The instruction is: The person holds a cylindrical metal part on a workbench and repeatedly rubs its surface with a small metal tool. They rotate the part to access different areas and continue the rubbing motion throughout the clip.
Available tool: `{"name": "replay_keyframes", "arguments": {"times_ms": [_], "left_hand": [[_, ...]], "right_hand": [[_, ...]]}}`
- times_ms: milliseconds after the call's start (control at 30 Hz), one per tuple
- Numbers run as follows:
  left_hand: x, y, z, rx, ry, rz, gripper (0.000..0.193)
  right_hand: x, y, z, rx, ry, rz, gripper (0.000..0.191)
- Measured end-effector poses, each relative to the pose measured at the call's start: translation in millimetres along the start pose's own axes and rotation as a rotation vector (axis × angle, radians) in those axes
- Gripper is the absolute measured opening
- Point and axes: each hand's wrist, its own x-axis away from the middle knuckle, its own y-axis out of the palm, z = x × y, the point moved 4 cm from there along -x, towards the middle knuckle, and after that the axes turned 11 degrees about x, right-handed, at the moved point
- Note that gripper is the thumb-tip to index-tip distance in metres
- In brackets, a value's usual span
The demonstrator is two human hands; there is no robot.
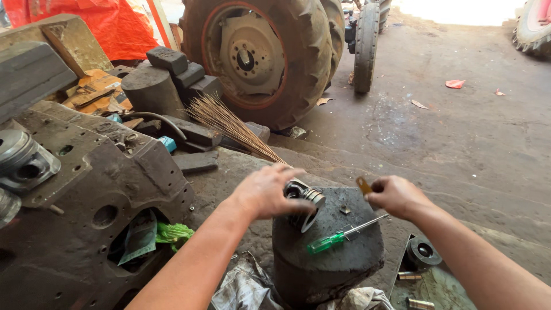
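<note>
The biggest thing in view is the tractor wheel [261, 54] at the back, standing on the dirty concrete floor [459, 132]. On the left lies a large cast-iron engine housing [97, 189], dark and oily; in one of its openings a green plastic bag [172, 232] and some paper are stuffed, so this hole serves as a kind of container. Behind it are grey blocks [172, 72] and a bundle of thin broom sticks [232, 126].

In the middle stands a dark block [333, 258] that is used as the table. On its top the left hand [267, 192] holds a piston [304, 204] lying on its side; the grip is closed around the upper part of it, fingers over the ring grooves. The right hand [396, 195] is just beside, apart from the piston, and its grip is pinched on a small brownish flat piece [364, 185]; I cannot tell exactly what this piece is. A green-handled screwdriver [338, 235] lies free on the block, near the piston and not touched by any hand.

As I judge it, the work on the piston is in the middle: it is out of the engine and tools are laid ready, but it does not look finished. Another piston [23, 163] waits at the left edge. Lower right, a round metal part [423, 251] and small pins [410, 276] lie on a tray.
</note>
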Motion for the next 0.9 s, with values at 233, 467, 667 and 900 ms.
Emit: {"name": "replay_keyframes", "arguments": {"times_ms": [233,467,667,900], "left_hand": [[0.1,20.1,11.8,-0.021,0.088,-0.009,0.117],[-7.2,26.2,14.6,0.097,0.036,0.031,0.111],[-9.5,32.7,15.7,0.065,0.013,0.002,0.115],[-10.7,37.3,17.2,0.095,0.033,0.056,0.114]], "right_hand": [[12.3,-14.1,-43.5,-0.623,-0.105,0.050,0.023],[23.9,-6.6,-75.4,-0.862,-0.231,0.031,0.022],[22.6,1.9,-79.8,-0.768,-0.231,0.027,0.021],[17.4,-1.7,-79.6,-0.617,-0.322,0.098,0.023]]}}
